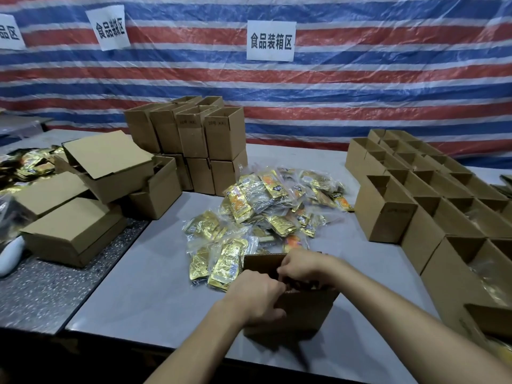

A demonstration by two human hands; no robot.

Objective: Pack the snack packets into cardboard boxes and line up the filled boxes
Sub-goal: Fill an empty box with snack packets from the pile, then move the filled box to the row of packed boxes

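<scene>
- The white paper sign (271,41) taped to the striped tarp (388,79) reads 食品装箱区. The creased sign (109,29) to its left starts 食品, but the rest is too crumpled for me to read. A third one is cut off at the edge.
- The stacked boxes (194,139) at the back have "10号 (KK)" printed on the front ones.
- The print on the gold snack packets (266,206) heaped mid-table is too small to read.
- The box being packed (291,297) stands upright at the near edge of the grey table (138,273), just in front of the heap. Its mouth faces up and its wider side runs roughly left to right, turned a little.
- The left hand (257,297) has its fingers curled round the box's near left side and grips it.
- The right hand (302,266) is over the open top with its fingers bent down into it. I can't tell if they're pinching a flap, a packet or nothing.
- Open boxes in rows (432,189) sit along the right, with closed boxes (72,231) piled on the left.
</scene>
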